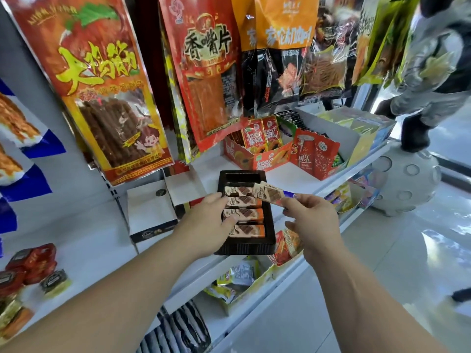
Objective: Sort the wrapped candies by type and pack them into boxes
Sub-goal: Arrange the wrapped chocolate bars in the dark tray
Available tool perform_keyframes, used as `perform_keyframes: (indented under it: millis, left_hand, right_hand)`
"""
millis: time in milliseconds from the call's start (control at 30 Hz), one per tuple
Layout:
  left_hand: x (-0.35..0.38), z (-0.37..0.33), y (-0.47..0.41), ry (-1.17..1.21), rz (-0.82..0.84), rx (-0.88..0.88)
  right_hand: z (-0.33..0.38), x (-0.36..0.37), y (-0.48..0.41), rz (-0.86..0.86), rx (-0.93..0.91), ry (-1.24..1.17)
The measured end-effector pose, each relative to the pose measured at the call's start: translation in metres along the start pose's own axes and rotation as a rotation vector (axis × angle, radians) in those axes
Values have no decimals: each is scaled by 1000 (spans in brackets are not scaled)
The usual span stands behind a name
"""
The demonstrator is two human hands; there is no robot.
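We see a black plastic tray [244, 247] lying on the white shop shelf [96, 240], just in front of us. Four cream-and-orange wrapped chocolate bars [246, 215] lie in it in a row from far to near, and the farthest slot is bare. Our left grip [206, 225] is released. Its loose fingers rest over the tray's left rim, touching the left ends of the middle bars. Our right grip [313, 225] is grasping another cream-and-orange wrapped bar [270, 193], pinched at its right end between thumb and fingertips. That bar hangs tilted over the tray's far right corner, above the farthest bar in the row. Left of the tray a white cardboard box with a dark side [150, 212] stands on the shelf. Small red foil-wrapped candies [33, 261] lie at the near left. Beyond the tray sits an orange carton of red sachets [257, 151], and large orange-and-red hanging snack bags [102, 85] fill the far side.
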State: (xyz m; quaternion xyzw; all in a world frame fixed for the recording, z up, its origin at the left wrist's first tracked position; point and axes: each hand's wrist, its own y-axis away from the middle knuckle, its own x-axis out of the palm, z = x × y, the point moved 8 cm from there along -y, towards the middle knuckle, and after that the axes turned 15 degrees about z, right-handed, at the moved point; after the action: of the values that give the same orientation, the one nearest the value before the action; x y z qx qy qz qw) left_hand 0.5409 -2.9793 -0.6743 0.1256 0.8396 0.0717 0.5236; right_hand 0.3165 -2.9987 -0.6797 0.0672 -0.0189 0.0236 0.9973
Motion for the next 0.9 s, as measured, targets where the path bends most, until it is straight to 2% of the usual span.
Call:
perform_keyframes:
  millis: [133, 400, 633, 900]
  left_hand:
    - [13, 7, -1, -26, 58, 6]
    - [19, 19, 28, -84, -11, 117]
    - [23, 40, 41, 116, -10, 202]
    - [30, 49, 38, 273, -25, 262]
  right_hand:
    - [-8, 4, -7, 17, 24, -52]
    - [-9, 17, -8, 66, 16, -46]
    - [-2, 25, -3, 83, -11, -12]
    - [16, 19, -22, 14, -38, 40]
